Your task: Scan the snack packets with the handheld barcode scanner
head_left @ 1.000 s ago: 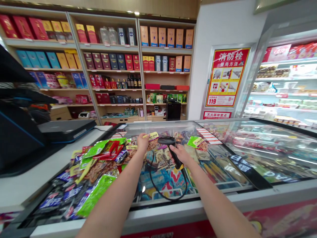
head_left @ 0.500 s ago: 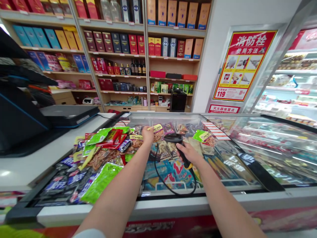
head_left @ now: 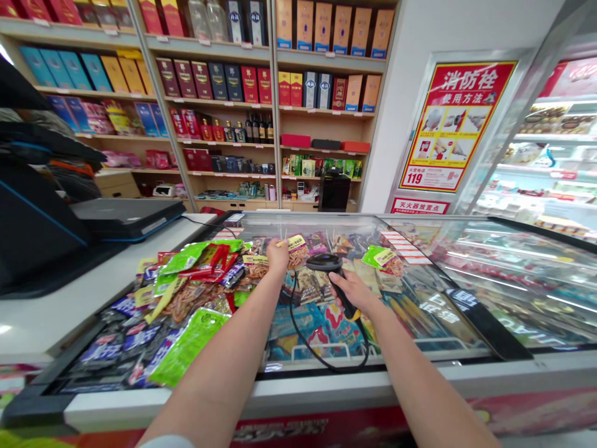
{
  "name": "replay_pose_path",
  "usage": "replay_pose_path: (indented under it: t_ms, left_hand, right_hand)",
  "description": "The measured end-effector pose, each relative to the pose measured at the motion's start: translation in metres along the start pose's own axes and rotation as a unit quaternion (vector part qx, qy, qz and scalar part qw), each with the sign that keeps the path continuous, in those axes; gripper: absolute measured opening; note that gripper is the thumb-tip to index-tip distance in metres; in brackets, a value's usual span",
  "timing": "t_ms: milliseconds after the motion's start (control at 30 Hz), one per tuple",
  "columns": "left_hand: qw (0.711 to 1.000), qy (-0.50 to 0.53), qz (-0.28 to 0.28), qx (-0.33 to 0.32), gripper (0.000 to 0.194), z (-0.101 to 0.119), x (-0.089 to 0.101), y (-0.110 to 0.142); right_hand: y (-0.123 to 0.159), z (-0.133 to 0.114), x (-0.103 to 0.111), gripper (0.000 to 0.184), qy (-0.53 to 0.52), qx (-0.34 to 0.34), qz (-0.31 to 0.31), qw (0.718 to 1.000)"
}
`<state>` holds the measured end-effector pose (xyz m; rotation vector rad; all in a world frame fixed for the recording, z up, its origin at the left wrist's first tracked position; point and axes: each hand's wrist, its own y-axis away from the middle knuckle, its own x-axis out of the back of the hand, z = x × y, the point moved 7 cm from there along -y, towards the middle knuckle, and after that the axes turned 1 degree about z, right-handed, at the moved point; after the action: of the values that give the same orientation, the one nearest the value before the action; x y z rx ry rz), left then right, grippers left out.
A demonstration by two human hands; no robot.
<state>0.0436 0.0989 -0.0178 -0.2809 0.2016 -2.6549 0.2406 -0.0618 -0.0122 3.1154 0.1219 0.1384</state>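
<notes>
Head view: from where I stand, it looks mid-work. One yellow-labelled packet (head_left: 296, 250) is up in the left hand (head_left: 278, 254), scanner (head_left: 326, 262) in the right hand (head_left: 351, 292). Big mixed heap of packets (head_left: 205, 274) on the left part of the glass-topped freezer (head_left: 275, 398); a lone green-topped packet (head_left: 380, 256) lies apart, right of the scanner. Can't tell which packets are done and which are left; no scan result readable.

Pose: both forearms reach forward over the freezer, hands apart. Left fingers pinch the packet near its label, at the heap's far right edge. Right hand wraps the scanner's handle, its head up and near the held packet; can't tell if they touch. Black cable (head_left: 305, 339) loops down over the glass. White counter (head_left: 37, 320) at left carries a flat black device (head_left: 128, 214).
</notes>
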Motion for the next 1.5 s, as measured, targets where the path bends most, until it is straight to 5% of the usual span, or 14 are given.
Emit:
replay_pose_path:
  t_ms: [167, 267, 433, 700, 900, 1067, 1233, 1367, 1500]
  left_hand:
    - [1.0, 0.008, -0.009, -0.005, 0.015, 0.001, -0.005, 0.002]
    - [0.999, 0.023, -0.041, -0.002, 0.014, 0.003, -0.026, 0.011]
    - [0.992, 0.022, -0.116, -0.036, 0.013, 0.03, -0.09, 0.05]
    - [0.96, 0.048, -0.268, -0.072, 0.008, 0.084, -0.216, 0.154]
    - [0.944, 0.036, -0.323, -0.055, 0.01, 0.082, -0.257, 0.197]
    - [0.942, 0.059, -0.322, -0.065, 0.01, 0.089, -0.253, 0.197]
    - [0.948, 0.081, -0.295, -0.091, 0.01, 0.098, -0.219, 0.165]
    - [0.947, 0.019, -0.296, -0.126, 0.007, 0.088, -0.159, 0.118]
    - [0.948, -0.169, -0.217, -0.162, 0.017, 0.073, -0.061, 0.061]
  right_hand:
    - [0.001, -0.001, 0.003, 0.035, -0.021, -0.011, 0.009, 1.0]
    - [0.003, -0.004, 0.015, 0.036, -0.047, -0.013, 0.033, 0.998]
    - [0.017, -0.004, 0.06, 0.036, -0.081, -0.006, 0.135, 0.987]
    - [0.055, 0.013, 0.138, 0.034, -0.102, 0.0, 0.319, 0.942]
    - [0.076, 0.03, 0.171, 0.036, -0.108, 0.009, 0.374, 0.921]
    - [0.082, 0.033, 0.173, 0.035, -0.126, 0.008, 0.378, 0.917]
    - [0.077, 0.023, 0.156, 0.033, -0.127, 0.007, 0.372, 0.92]
    - [0.057, 0.016, 0.129, 0.033, -0.131, 0.007, 0.315, 0.94]
    - [0.027, 0.005, 0.082, 0.033, -0.15, -0.006, 0.244, 0.958]
